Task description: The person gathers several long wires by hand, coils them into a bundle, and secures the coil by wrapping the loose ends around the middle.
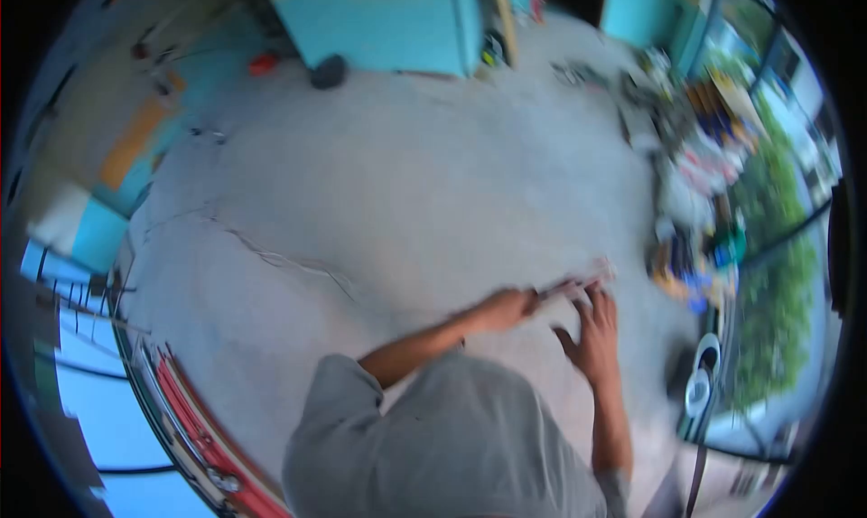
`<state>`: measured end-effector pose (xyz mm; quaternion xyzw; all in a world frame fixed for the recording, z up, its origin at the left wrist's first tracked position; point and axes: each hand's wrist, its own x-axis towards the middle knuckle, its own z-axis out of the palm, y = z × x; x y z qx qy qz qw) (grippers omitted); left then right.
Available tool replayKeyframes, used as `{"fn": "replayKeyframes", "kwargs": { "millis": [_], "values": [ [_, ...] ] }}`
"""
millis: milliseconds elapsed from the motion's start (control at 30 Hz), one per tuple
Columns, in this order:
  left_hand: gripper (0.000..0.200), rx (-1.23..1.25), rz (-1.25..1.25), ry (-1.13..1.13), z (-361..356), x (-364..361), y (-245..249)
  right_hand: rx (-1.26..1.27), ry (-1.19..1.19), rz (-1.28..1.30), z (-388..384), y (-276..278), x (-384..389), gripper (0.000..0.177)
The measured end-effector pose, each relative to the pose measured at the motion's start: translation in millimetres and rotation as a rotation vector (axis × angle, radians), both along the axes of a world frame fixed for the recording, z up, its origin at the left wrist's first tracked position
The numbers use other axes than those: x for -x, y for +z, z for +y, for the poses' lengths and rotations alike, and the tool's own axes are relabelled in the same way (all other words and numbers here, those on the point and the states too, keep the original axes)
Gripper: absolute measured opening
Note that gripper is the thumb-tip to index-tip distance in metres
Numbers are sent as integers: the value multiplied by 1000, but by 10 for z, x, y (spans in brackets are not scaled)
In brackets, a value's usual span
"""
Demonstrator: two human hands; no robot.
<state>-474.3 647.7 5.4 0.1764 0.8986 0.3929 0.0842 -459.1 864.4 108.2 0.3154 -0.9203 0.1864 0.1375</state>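
Observation:
My left hand [508, 310] is closed round the dark handle end of a slim, brush-like tool [567, 289]. It points to the right, reddish along its middle and pale at the frayed-looking far end, all smeared by motion. My right hand [593, 336] has its thumb and fingers apart, with the fingertips right at the tool's pale end. Both hands are in front of my grey shirt [452, 437], above the grey concrete floor [388, 175].
Loose wire [287, 261] lies on the floor to the left. Red pipes [200, 432] run along the lower left edge. Bags and boxes [691, 170] are piled along the right side, with a white bucket [698, 390] below them. A turquoise wall [384, 30] stands at the back.

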Motion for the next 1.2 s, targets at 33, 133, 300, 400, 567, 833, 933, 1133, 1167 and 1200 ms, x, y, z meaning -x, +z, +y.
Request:
{"fn": "replayKeyframes", "kwargs": {
  "millis": [33,133,300,400,567,833,933,1133,1167,1200],
  "values": [
    [34,113,-53,-29,116,34,-33,-211,172,1,13,72,153,69],
    [31,257,34,-177,191,66,634,-349,277,-302,108,-264,600,42],
    [32,457,68,-266,205,82,1095,-250,412,-772,157,0,832,33],
    [30,496,58,-283,154,76,1280,-160,435,-785,125,-2,819,35],
    [32,29,-49,-248,-81,184,1453,96,433,-658,148,99,696,37],
    [33,-505,-596,-308,-500,250,1104,94,296,-583,380,394,617,39],
    [32,-649,-480,-218,-223,235,1057,162,208,-613,433,309,665,41],
    [38,-811,-321,-61,108,195,952,445,32,-791,309,101,550,39],
    [39,-844,-282,-29,169,175,936,476,0,-830,277,99,527,39],
    [41,-878,-239,3,251,150,926,540,-4,-901,252,79,510,38]
  ]
}}
